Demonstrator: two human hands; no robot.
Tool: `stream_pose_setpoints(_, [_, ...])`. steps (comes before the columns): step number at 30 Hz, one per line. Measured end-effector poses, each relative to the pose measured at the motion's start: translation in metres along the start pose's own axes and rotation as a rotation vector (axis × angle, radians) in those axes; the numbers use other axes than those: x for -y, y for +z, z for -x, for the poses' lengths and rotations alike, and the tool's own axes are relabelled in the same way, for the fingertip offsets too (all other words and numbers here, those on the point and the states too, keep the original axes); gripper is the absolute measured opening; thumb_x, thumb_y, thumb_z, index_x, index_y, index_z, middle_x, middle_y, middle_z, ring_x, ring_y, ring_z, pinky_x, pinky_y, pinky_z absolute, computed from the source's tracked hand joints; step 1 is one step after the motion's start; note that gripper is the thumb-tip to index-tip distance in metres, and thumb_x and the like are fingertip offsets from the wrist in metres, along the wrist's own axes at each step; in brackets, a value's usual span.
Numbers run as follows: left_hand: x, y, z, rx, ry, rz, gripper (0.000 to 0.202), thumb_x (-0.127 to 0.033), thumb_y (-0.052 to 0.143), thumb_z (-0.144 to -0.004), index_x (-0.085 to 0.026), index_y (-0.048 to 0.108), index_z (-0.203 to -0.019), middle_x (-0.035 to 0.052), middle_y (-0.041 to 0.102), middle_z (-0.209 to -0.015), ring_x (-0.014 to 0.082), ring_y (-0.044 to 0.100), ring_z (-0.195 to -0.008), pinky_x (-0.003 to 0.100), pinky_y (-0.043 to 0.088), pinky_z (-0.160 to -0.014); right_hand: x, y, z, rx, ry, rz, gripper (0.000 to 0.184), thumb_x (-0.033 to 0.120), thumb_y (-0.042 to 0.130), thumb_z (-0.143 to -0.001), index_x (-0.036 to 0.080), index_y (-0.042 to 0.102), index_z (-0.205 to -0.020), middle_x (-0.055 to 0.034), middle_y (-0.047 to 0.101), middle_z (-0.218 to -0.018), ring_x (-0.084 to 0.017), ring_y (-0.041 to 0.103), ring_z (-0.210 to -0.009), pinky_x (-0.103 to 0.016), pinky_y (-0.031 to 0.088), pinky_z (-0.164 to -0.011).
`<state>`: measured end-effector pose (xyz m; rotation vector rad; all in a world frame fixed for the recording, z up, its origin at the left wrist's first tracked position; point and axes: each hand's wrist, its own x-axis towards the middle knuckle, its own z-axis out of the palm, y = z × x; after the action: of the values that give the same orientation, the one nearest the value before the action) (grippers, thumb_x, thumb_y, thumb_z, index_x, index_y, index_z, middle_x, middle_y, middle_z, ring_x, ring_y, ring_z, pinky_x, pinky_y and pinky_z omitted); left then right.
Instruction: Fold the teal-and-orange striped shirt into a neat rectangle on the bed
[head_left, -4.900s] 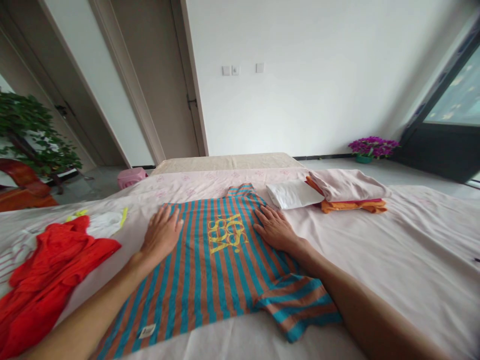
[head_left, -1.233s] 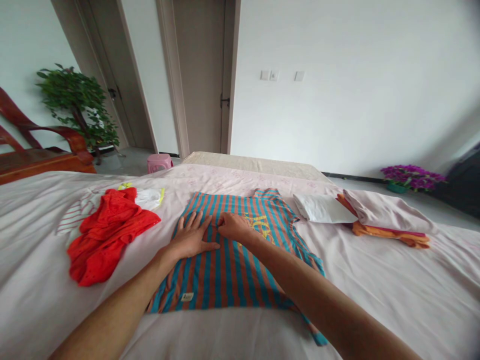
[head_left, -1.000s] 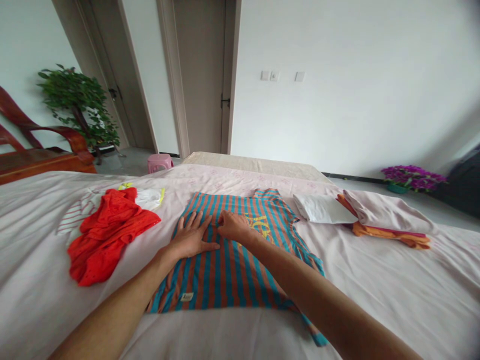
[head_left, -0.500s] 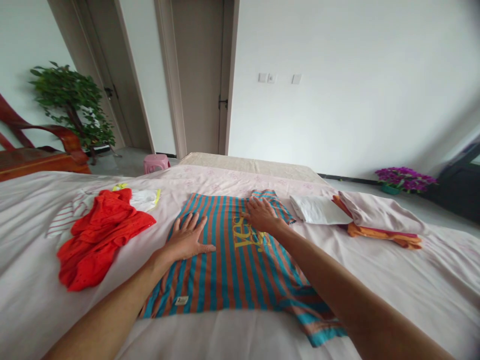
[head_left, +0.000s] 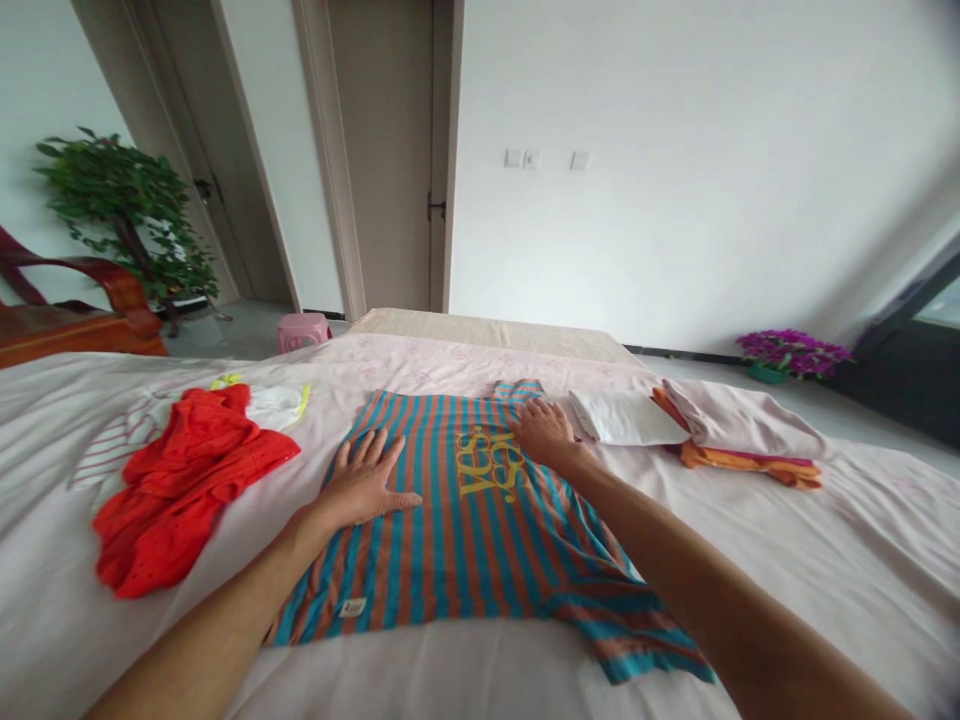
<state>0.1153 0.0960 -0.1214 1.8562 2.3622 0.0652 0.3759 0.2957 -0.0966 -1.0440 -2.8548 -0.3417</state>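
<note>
A striped T-shirt (head_left: 450, 550) in blue and brown lies spread on the bed, its yellow lettering facing up and its collar end to the right. My left hand (head_left: 366, 482) rests flat on the hem side, thumb and fingers apart. Over by the collar and far sleeve, my right hand (head_left: 544, 432) presses on the cloth with its fingers stretched out. The near sleeve (head_left: 637, 640) sticks out toward me, rumpled and partly under my right forearm. A small white label (head_left: 352, 607) shows near the lower left corner.
On the left lie a crumpled red garment (head_left: 180, 490) and a white striped one (head_left: 112, 440). Folded white cloth (head_left: 626, 417) and a pale pink folded garment (head_left: 742, 420) over orange cloth (head_left: 750, 465) sit at right. A pink stool (head_left: 302, 331) stands beyond the bed.
My right hand has slid slightly right across the shirt toward the collar edge, uncovering more of the yellow lettering. My left hand stays flat in place. The view has shifted a little.
</note>
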Motion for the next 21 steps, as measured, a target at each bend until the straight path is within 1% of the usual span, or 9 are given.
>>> stream_pose_setpoints(2, [-0.001, 0.0, 0.0, 0.005, -0.005, -0.003, 0.111, -0.088, 0.042, -0.07, -0.023, 0.018, -0.157, 0.0148, 0.003, -0.164, 0.0366, 0.003, -0.152, 0.061, 0.004, -0.117, 0.014, 0.001, 0.008, -0.053, -0.108, -0.092, 0.049, 0.041, 0.033, -0.103, 0.024, 0.045, -0.147, -0.0126, 0.042, -0.152, -0.03, 0.032, -0.143, -0.055, 0.023, -0.116])
stream_pose_setpoints(4, [0.0, 0.0, 0.0, 0.004, -0.007, -0.009, 0.11, -0.087, 0.041, -0.071, -0.023, 0.017, -0.157, 0.0145, 0.004, -0.164, 0.0357, 0.003, -0.152, 0.06, 0.005, -0.117, 0.03, 0.007, 0.019, -0.056, -0.412, -0.19, 0.056, 0.05, 0.03, -0.102, 0.027, 0.033, -0.154, -0.0054, 0.035, -0.158, -0.024, 0.027, -0.146, -0.044, 0.022, -0.119])
stream_pose_setpoints(5, [0.002, 0.0, 0.001, -0.001, -0.005, -0.012, 0.109, -0.087, 0.041, -0.072, -0.023, 0.017, -0.158, 0.0144, 0.004, -0.164, 0.0353, 0.003, -0.152, 0.059, 0.005, -0.117, 0.034, 0.011, 0.024, -0.057, -0.468, -0.208, 0.058, 0.052, 0.03, -0.102, 0.028, 0.03, -0.155, -0.003, 0.031, -0.16, -0.023, 0.025, -0.147, -0.043, 0.021, -0.12])
stream_pose_setpoints(10, [0.005, -0.001, -0.003, -0.066, 0.043, 0.026, 0.095, -0.082, 0.035, -0.081, -0.023, 0.03, -0.155, 0.0153, 0.018, -0.163, 0.0361, 0.015, -0.15, 0.057, 0.016, -0.117, 0.012, 0.034, 0.025, -0.084, -0.03, -0.117, 0.059, 0.046, 0.029, -0.103, 0.017, 0.035, -0.153, -0.0109, 0.032, -0.158, -0.028, 0.029, -0.146, -0.047, 0.026, -0.118])
stream_pose_setpoints(13, [-0.009, 0.002, -0.019, -0.108, 0.254, 0.093, 0.079, -0.069, 0.022, -0.093, -0.021, 0.032, -0.154, 0.0124, 0.026, -0.162, 0.0296, 0.02, -0.15, 0.047, 0.02, -0.118, 0.0, 0.042, 0.021, -0.122, -0.008, -0.099, 0.06, 0.049, 0.03, -0.101, 0.018, 0.037, -0.152, -0.0094, 0.034, -0.157, -0.028, 0.031, -0.145, -0.047, 0.029, -0.116])
stream_pose_setpoints(16, [-0.014, 0.006, -0.044, -0.097, 0.465, 0.08, 0.071, -0.062, 0.019, -0.097, -0.023, 0.023, -0.157, 0.0069, 0.019, -0.164, 0.0239, 0.015, -0.152, 0.043, 0.015, -0.121, 0.0, 0.045, 0.02, -0.158, -0.024, -0.097, 0.06, 0.05, 0.029, -0.101, 0.02, 0.037, -0.152, -0.0084, 0.035, -0.157, -0.027, 0.032, -0.145, -0.047, 0.028, -0.117])
stream_pose_setpoints(17, [-0.009, 0.006, -0.053, -0.094, 0.458, 0.057, 0.07, -0.062, 0.022, -0.097, -0.025, 0.024, -0.156, 0.0061, 0.019, -0.164, 0.0241, 0.015, -0.152, 0.044, 0.013, -0.121, 0.001, 0.045, 0.021, -0.163, -0.029, -0.095, 0.059, 0.049, 0.029, -0.101, 0.02, 0.037, -0.152, -0.0084, 0.036, -0.156, -0.027, 0.032, -0.145, -0.047, 0.028, -0.117])
stream_pose_setpoints(19, [0.018, -0.002, -0.069, -0.109, 0.286, 0.014, 0.068, -0.062, 0.03, -0.095, -0.026, 0.034, -0.153, 0.0072, 0.027, -0.162, 0.0272, 0.021, -0.15, 0.049, 0.016, -0.119, 0.002, 0.045, 0.022, -0.168, -0.035, -0.094, 0.059, 0.049, 0.03, -0.101, 0.02, 0.037, -0.152, -0.0083, 0.036, -0.156, -0.027, 0.033, -0.144, -0.046, 0.028, -0.117])
stream_pose_setpoints(21, [0.056, -0.017, -0.078, -0.192, -0.131, 0.0, 0.062, -0.059, 0.042, -0.091, -0.025, 0.051, -0.142, 0.0115, 0.044, -0.154, 0.0333, 0.035, -0.143, 0.056, 0.025, -0.113, 0.002, 0.045, 0.022, -0.172, -0.03, -0.096, 0.059, 0.049, 0.03, -0.101, 0.02, 0.037, -0.152, -0.0085, 0.036, -0.156, -0.027, 0.033, -0.144, -0.046, 0.028, -0.117])
